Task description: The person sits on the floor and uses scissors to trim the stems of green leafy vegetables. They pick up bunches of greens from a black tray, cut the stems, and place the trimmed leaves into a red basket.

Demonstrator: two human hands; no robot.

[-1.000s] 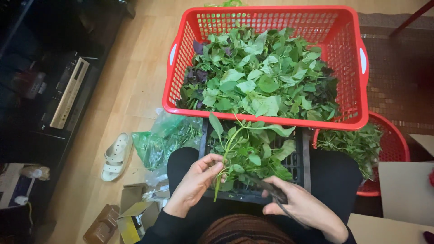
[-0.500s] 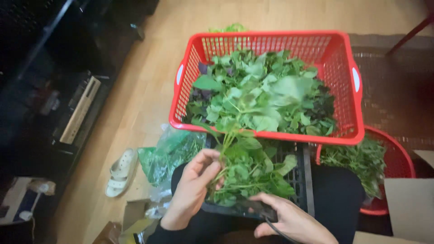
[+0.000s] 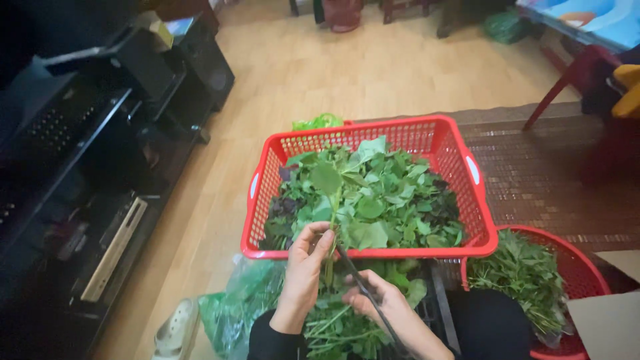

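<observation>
My left hand [image 3: 305,263] pinches a leafy green sprig [image 3: 331,193] by its stem and holds it upright over the near rim of a red plastic basket [image 3: 427,137]. My right hand [image 3: 381,303] grips dark scissors [image 3: 357,277] whose blades point up at the stem beside my left fingers. The basket is heaped with green and purple leaves [image 3: 387,200]. More cut greens [image 3: 340,327] lie in a black tray on my lap, partly hidden by my hands.
A round red basin [image 3: 587,283] with greens sits at the right. A green plastic bag [image 3: 240,310] and a pale sandal [image 3: 175,330] lie at the left on the wood floor. Dark shelving with equipment [image 3: 80,167] lines the left. A red chair leg [image 3: 557,90] stands far right.
The view has tilted up and shows more of the room. My left hand has lifted the sprig upright, and my right hand has brought the scissors up to its stem.
</observation>
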